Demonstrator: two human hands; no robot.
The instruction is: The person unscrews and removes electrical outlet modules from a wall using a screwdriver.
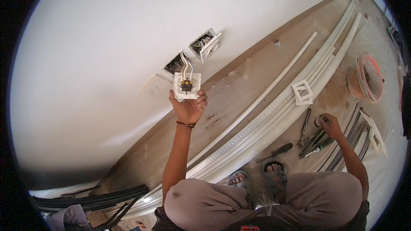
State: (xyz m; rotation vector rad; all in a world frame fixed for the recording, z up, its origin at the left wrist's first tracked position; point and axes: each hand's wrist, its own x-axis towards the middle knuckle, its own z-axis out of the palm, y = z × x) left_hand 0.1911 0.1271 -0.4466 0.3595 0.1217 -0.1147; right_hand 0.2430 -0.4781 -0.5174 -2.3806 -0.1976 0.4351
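My left hand (186, 107) holds a white square wall fitting (195, 83) from beneath, its wired back facing me. Pale wires (185, 63) run from it into an open wall box (173, 65). Up and to the right of that, another white fitting (210, 48) hangs tilted at a second box with bunched wires. At my right side, my right hand (329, 124) is closed on a small round item (319, 121), perhaps a tape roll, low over tools on the floor, among them a dark pair of pliers or similar tool (312, 143). A screwdriver (282, 149) lies near my feet.
Long white conduits and trunking (274, 102) run diagonally along the wall, with square white frames (302, 86) on them. An orange-rimmed bucket (357, 81), coiled cables (359, 139) and another white frame (376, 141) are at right. Dark bundled material (85, 203) lies at lower left.
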